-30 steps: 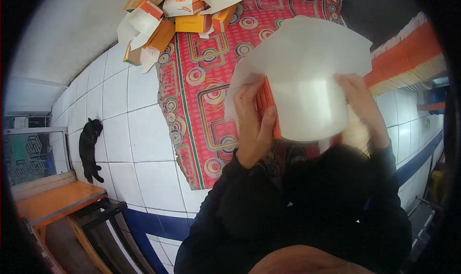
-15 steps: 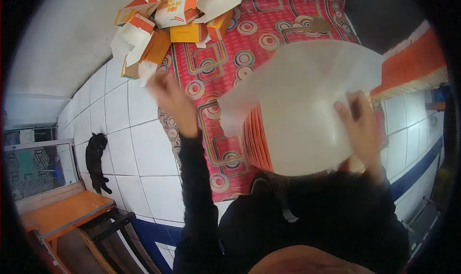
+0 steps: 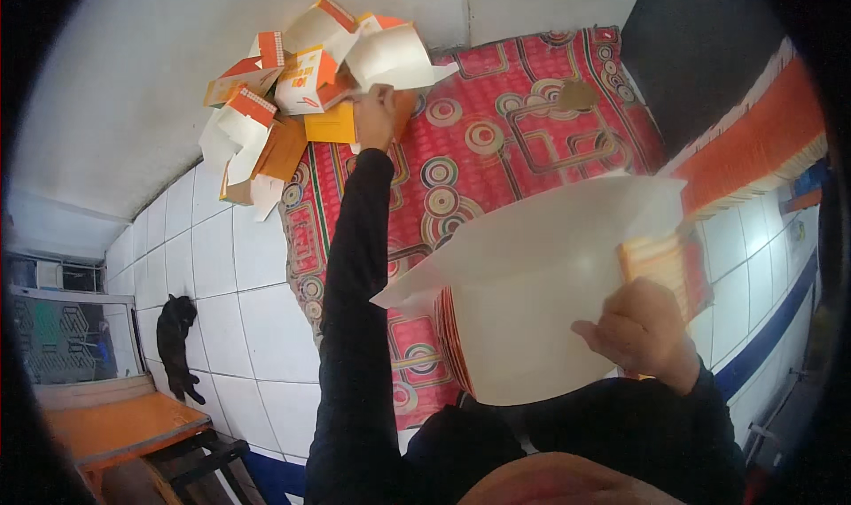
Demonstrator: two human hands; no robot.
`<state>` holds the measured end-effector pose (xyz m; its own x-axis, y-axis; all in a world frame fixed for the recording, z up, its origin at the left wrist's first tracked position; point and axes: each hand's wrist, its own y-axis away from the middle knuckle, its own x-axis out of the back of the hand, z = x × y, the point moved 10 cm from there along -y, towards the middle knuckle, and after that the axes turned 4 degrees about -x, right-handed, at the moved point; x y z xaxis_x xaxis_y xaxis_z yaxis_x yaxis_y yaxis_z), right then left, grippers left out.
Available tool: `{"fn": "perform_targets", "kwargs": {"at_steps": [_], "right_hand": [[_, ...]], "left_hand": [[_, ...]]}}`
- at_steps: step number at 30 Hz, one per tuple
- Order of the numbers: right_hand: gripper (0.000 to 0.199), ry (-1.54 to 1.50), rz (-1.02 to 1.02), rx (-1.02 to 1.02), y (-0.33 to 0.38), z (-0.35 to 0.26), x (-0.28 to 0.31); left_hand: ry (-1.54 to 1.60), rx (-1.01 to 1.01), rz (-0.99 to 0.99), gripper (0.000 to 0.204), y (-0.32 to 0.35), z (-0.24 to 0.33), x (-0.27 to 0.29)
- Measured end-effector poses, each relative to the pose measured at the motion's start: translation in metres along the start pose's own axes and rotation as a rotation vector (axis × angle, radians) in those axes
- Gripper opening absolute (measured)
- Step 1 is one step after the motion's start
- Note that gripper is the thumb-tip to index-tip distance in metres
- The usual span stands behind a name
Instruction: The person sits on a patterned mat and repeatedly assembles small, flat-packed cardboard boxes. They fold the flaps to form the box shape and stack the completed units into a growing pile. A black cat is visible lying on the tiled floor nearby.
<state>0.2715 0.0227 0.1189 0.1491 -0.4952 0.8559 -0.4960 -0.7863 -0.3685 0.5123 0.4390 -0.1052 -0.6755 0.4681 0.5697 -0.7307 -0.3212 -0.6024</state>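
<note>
Nearest, at 4 o'clock: your right hand [image 3: 643, 332] pinches the stack of flat cartons [image 3: 541, 301] by one edge; sheets may fan and slip. Farther, at 12 o'clock: your left hand [image 3: 374, 115] presses an orange carton [image 3: 330, 124] onto the pile [image 3: 292, 71], which may topple.

Bright, even daylight with soft shadows; strong fisheye bending and dark vignette at the slightly blurred rim.

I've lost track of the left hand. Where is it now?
In the head view, the left hand is stretched out to the upper middle, on the pile of folded boxes at the red mat's far edge.
</note>
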Motion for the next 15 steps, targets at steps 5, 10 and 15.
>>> {"fn": "perform_targets", "kwargs": {"at_steps": [5,10,15], "right_hand": [[0.019,-0.268,-0.097,-0.09,-0.004,-0.006,-0.012],[0.016,-0.443,-0.113,-0.311,0.002,-0.009,-0.019],[0.022,-0.868,-0.034,-0.496,0.021,0.018,-0.034]], "left_hand": [[0.033,0.092,0.277,0.023,0.028,0.094,0.157],[-0.016,0.075,0.284,0.016,0.074,0.135,0.33],[-0.275,-0.211,0.551,0.029,0.122,0.286,0.521]]}}
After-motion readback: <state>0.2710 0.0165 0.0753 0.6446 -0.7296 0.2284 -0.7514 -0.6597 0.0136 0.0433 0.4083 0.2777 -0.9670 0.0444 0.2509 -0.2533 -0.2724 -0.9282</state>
